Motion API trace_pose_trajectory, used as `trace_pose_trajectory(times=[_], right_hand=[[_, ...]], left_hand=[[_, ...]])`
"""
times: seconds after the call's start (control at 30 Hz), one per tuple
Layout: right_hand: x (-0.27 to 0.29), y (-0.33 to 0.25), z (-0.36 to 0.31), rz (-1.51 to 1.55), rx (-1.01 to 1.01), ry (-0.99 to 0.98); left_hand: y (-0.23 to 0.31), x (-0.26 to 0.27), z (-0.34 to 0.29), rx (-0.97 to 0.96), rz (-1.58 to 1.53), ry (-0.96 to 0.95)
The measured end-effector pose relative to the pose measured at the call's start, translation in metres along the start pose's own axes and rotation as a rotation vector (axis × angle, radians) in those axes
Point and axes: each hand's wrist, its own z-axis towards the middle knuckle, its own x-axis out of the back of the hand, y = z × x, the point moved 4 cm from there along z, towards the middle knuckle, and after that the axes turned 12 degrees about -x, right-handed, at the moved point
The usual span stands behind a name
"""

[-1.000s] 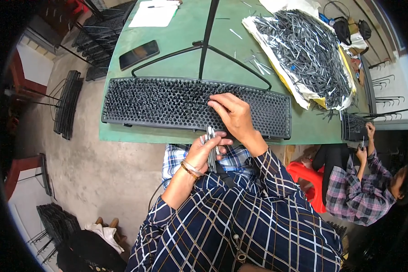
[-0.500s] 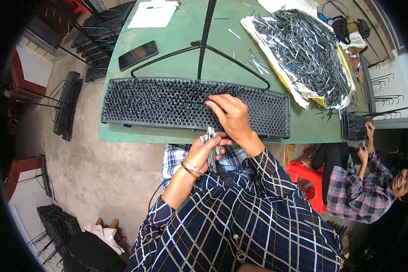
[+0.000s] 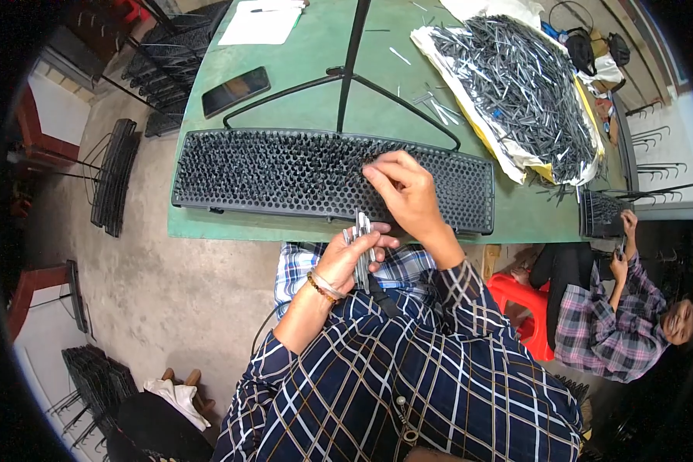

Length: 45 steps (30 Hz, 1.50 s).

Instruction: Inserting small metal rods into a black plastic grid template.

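A long black panel full of round holes (image 3: 458, 192) lies along the near edge of the table. Dark upright pieces (image 3: 262, 165) crowd its left and middle part; toward the right the holes look bare. My right hand (image 3: 412, 196) is just above the panel, right of its middle, thumb and fingertips pinched together at the border of the filled part. Whatever is in that pinch is too small to make out. Below the panel's front edge, my left hand (image 3: 337, 262) grips a bundle of thin grey strips (image 3: 363, 258), pointing up toward the panel.
A black rod frame (image 3: 345, 85) rises from behind the panel. Heaped strips fill an open sack (image 3: 516, 92) at the far right, with loose strips (image 3: 439, 108) beside it. A phone (image 3: 236, 92) and paper (image 3: 260, 23) lie left. A co-worker (image 3: 612, 323) sits right, near a red stool (image 3: 523, 308).
My right hand has shifted slightly to the right over the panel, still pinched. My left hand keeps hold of the strips, nearly in place. The co-worker's head has turned a little.
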Motion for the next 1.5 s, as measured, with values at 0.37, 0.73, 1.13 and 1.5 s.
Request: trace_pose_trajectory(times=[0.37, 0.73, 1.13, 1.5], right_hand=[[0.005, 0.027, -0.015, 0.36, -0.481, -0.329], [0.001, 0.019, -0.001, 0.004, 0.052, 0.105], [-0.003, 0.013, -0.004, -0.186, 0.256, 0.132], [-0.008, 0.012, -0.008, -0.244, 0.281, 0.204]], left_hand=[[-0.001, -0.006, 0.002, -0.009, 0.06, -0.067], [-0.014, 0.004, 0.005, 0.031, -0.062, 0.019], [-0.046, 0.016, -0.035, 0.219, 0.024, -0.044], [-0.053, 0.029, -0.063, 0.233, -0.038, -0.139]])
